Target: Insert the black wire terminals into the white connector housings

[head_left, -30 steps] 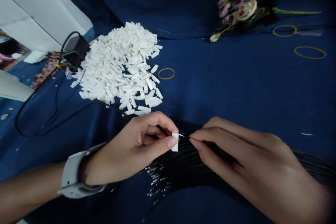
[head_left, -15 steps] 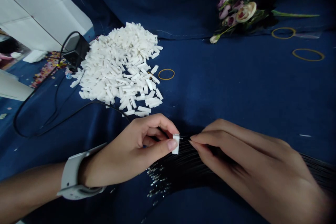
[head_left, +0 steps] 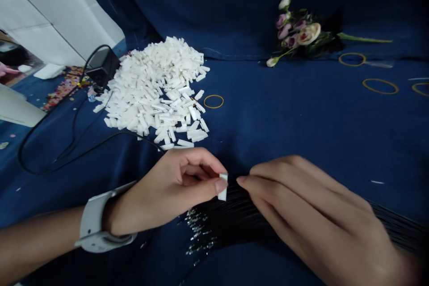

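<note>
My left hand pinches a small white plastic connector housing between thumb and fingertips, standing on end. My right hand lies over a fanned bundle of thin black wires, its fingertips just right of the housing. Crimped metal terminals glint at the wire ends below the housing. No wire tip shows clearly between my right fingers, which hide part of the bundle. A grey smartwatch sits on my left wrist.
A large heap of white connector housings lies on the dark blue cloth beyond my hands. Several rubber bands and artificial flowers lie further off. A black cable runs left to a black adapter.
The whole view has shifted, with the heap and flowers lower in the frame. My right fingertips have moved slightly closer to the housing, and the bright terminal tip seen earlier no longer shows.
</note>
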The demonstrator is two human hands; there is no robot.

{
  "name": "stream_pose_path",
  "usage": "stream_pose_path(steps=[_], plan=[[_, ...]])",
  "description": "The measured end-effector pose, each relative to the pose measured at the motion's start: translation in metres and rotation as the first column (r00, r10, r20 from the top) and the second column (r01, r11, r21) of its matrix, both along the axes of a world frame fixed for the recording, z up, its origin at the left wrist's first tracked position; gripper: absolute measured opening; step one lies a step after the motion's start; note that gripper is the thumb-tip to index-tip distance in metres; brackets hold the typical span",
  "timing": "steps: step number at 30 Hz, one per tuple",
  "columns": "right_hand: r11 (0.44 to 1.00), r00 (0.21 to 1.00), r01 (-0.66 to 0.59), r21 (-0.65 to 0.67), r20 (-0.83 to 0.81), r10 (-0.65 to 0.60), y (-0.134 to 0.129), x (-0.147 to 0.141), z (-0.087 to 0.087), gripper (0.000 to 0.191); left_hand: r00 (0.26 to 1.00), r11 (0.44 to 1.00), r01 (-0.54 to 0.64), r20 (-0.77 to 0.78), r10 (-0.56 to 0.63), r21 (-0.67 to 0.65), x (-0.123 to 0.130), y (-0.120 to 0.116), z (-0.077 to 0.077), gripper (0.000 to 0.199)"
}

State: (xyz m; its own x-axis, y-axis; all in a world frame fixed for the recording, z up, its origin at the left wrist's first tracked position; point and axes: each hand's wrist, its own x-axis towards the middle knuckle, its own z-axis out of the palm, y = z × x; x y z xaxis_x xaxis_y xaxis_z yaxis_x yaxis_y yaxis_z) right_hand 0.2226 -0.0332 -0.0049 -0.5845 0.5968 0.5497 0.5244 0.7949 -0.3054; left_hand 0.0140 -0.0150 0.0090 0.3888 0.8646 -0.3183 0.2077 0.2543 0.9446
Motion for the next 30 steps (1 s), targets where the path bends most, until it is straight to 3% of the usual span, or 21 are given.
stream_pose_path(steps=[4,7,11,19,26,30], plan=[[0.996,0.999,-0.038,-0.08,0.001,0.039,-0.006,-0.001,-0.001,0.013,0.997,0.993,-0.068,-0.02,0.071,0.099,-0.006,0.004,0.001,0.005],[0.979,0.988,-0.116,-0.169,0.087,0.131,-0.011,-0.004,-0.008,0.027,0.999,0.994,-0.034,-0.012,0.036,0.104,-0.008,0.005,-0.001,0.006],[0.967,0.984,-0.15,-0.207,0.065,0.167,-0.011,-0.004,-0.01,0.035,1.0,0.996,-0.014,0.004,0.014,0.09,-0.007,0.006,-0.002,0.006],[0.994,0.999,0.01,-0.113,-0.048,-0.016,-0.004,0.005,-0.004,0.014,1.0,0.997,0.002,0.011,-0.003,0.072,-0.005,0.006,-0.001,0.006],[0.988,0.989,0.151,-0.034,0.01,-0.15,0.003,0.004,-0.01,0.01,0.995,0.999,0.001,0.095,-0.006,0.051,-0.01,0.007,-0.006,0.006],[0.982,0.981,0.189,-0.009,0.038,-0.189,0.0,0.013,-0.019,0.02,0.994,0.999,-0.003,0.107,0.0,0.032,-0.011,0.007,-0.005,0.006]])
